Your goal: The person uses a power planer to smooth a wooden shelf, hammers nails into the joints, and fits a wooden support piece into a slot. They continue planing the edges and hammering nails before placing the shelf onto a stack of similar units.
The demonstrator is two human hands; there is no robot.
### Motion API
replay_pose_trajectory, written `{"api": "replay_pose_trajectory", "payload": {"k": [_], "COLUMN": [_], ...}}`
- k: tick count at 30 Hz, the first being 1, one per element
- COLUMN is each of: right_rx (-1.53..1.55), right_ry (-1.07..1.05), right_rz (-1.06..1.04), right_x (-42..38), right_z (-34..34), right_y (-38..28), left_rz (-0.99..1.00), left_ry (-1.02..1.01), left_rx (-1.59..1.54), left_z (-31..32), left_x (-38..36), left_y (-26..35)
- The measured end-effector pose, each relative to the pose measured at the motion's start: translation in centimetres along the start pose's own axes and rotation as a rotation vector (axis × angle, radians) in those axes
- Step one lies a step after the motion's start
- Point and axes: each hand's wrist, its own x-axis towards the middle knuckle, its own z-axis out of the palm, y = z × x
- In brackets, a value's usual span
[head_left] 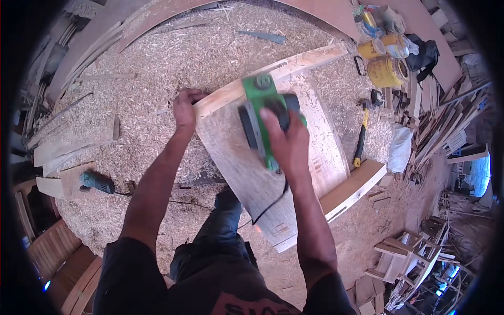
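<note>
My right hand (286, 139) is closed round the handle of a green electric planer (255, 97), which is slightly blurred. The planer's front end lies over a long, pale wooden beam (223, 97). My left hand (185, 107) grips the near left end of this beam, its fingers partly hidden behind the wood. Beneath the beam and planer is a wide wooden board (231, 142), sprinkled with shavings. A black cord (270, 205) runs down from the planer across the board.
Wood shavings (157, 58) cover the ground. A second beam (354, 190) lies along the board's right edge, near a yellow-and-black handled tool (361, 139). At left lies a green power tool (97, 181). Yellow containers (386, 72) stand at upper right, with stacked timber (446, 123) beyond.
</note>
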Motion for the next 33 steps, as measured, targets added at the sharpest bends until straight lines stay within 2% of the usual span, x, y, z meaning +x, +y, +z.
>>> {"api": "replay_pose_trajectory", "payload": {"k": [4, 6, 9, 13, 15, 16, 17, 18, 20, 21, 22, 27, 30, 33], "right_rx": [0.035, 0.035, 0.049, 0.003, 0.023, 0.038, 0.104, 0.058, 0.146, 0.134, 0.126, 0.117, 0.021, -0.109], "right_ry": [-0.092, -0.165, -0.198, -0.144, -0.136, -0.151, -0.117, -0.149, -0.123, -0.117, -0.111, -0.03, -0.004, 0.182], "right_rz": [0.136, 0.23, 0.301, 0.125, 0.086, 0.082, 0.026, 0.048, 0.069, 0.071, 0.074, 0.241, 0.358, 0.368], "right_x": [-10.6, -13.2, -12.5, -8.5, -6.2, -4.5, -3.0, -1.4, 0.4, 0.0, -0.6, -12.0, -21.9, -32.1], "right_z": [-2.1, -2.8, -1.9, 0.8, 2.5, 3.3, 4.7, 4.4, 4.7, 4.6, 4.4, 0.8, -2.4, -3.9], "right_y": [2.8, 2.5, 1.5, 0.4, -0.4, -0.9, -0.8, -2.2, -3.6, -3.6, -3.6, -0.4, 2.7, 7.0], "left_rz": [0.02, 0.054, 0.015, 0.128, 0.05, 0.047, 0.272, 0.063, 0.202, 0.188, 0.234, -0.014, 0.253, 0.547], "left_ry": [0.007, -0.008, -0.002, -0.051, -0.012, -0.058, -0.097, -0.122, -0.217, -0.222, -0.093, -0.278, -0.165, -0.148], "left_rx": [-0.038, -0.034, -0.015, 0.082, -0.003, -0.043, 0.228, 0.023, 0.089, 0.144, 0.371, 0.193, 0.607, 1.251], "left_z": [0.0, 0.0, 0.3, -0.9, -0.9, -1.1, -2.0, -1.7, -5.9, -5.1, -4.0, -3.5, -2.0, 2.3], "left_x": [0.5, 0.4, -0.1, 1.3, 1.9, 2.0, 3.0, 2.6, 8.8, 7.5, 6.0, 6.9, 6.8, -1.6], "left_y": [-1.0, -0.9, 0.2, -2.1, -2.5, -2.5, -3.8, -2.1, -7.5, -5.7, -4.3, -2.6, -1.6, 3.3]}}
